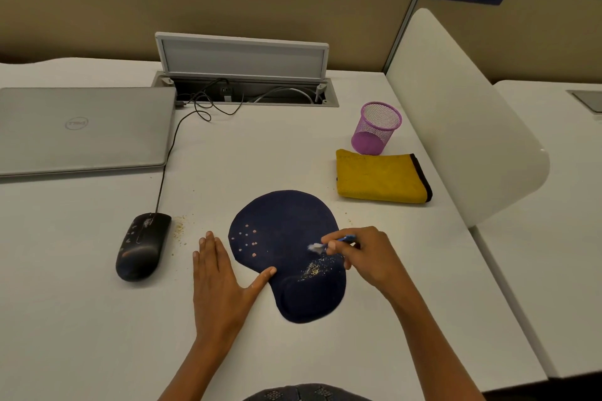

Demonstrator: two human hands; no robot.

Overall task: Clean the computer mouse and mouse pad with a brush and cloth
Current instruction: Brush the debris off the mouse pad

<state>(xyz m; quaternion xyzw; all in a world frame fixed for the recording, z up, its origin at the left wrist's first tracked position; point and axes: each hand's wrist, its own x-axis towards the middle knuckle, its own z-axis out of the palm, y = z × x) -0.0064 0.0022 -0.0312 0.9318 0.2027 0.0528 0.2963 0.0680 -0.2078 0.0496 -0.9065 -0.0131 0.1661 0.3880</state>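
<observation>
Bench [97, 319]: white, it carries all the things.
Pad [286, 257]: dark blue, it lies flat on the bench in front of the person, with the wrist rest at the near end. Small pale dots are on its left part and yellowish crumbs [314, 268] near its right edge.
Left hand [218, 277]: released, the fingers straight and flat on the bench just beside the pad; the thumb tip touches the left edge of the pad.
Right hand [361, 257]: it pinches a blue brush [335, 241]; the white bristles are over the right part of the pad, just above the crumbs.
Mouse [142, 246]: black, wired, on the bench to the left of the pad, apart from the left hand. More crumbs lie on the bench just beside it.
Cloth [381, 177]: yellow with a dark edge, folded, behind the pad to the right.
Cup [376, 128]: purple mesh, upright, just behind the cloth.
Laptop [81, 130]: grey, closed, at far left.
</observation>
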